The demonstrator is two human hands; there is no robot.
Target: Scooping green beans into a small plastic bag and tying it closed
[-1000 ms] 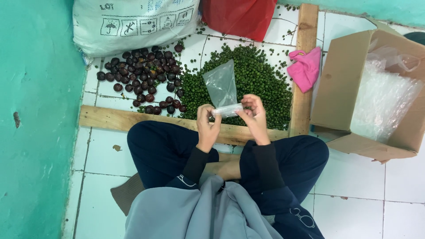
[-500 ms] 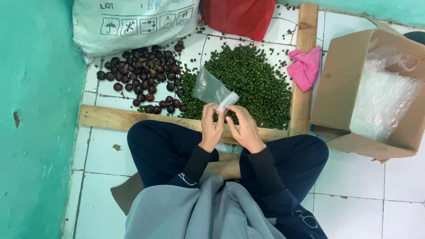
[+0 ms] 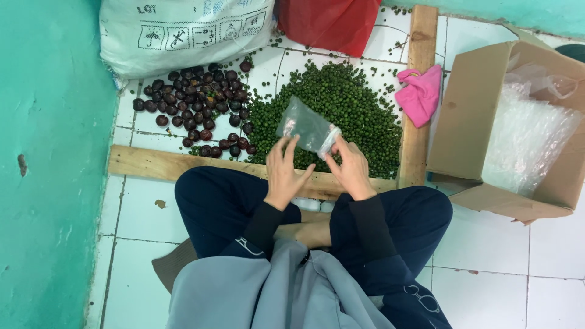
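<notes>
Far left was the teal wall [image 3: 42, 152], then the white sack [image 3: 183, 33] lying at the top of the tiled floor [image 3: 137, 201]. Below the sack sat the pile of dark round fruits [image 3: 198, 106], touching the bigger heap of small green fruits [image 3: 341, 113] to its right. A wooden plank [image 3: 158, 163] ran across in front of both piles, just beyond your knees. You sat cross-legged in dark trousers [image 3: 216, 198] with a grey garment [image 3: 286, 292] in your lap. Your left hand [image 3: 285, 173] was up over the plank, fingers spread and loosely open, fingertips at the lower edge of the small clear plastic bag [image 3: 304, 126]; couldn't tell if it actually gripped it. Your right hand [image 3: 350, 167] was partly curled, thumb and fingers pinching the bag's right end, where the plastic was bunched white. The bag was held in the air over the near edge of the green heap, tilted, its far corner pointing up-left. Behind the heap lay a red bag [image 3: 332, 24]. Right of the heap a second plank [image 3: 417, 97] ran upright, with a pink cloth [image 3: 420, 94] draped on it. Far right stood an open cardboard box [image 3: 469, 116] with clear plastic bags [image 3: 527, 137] stuffed inside.
</notes>
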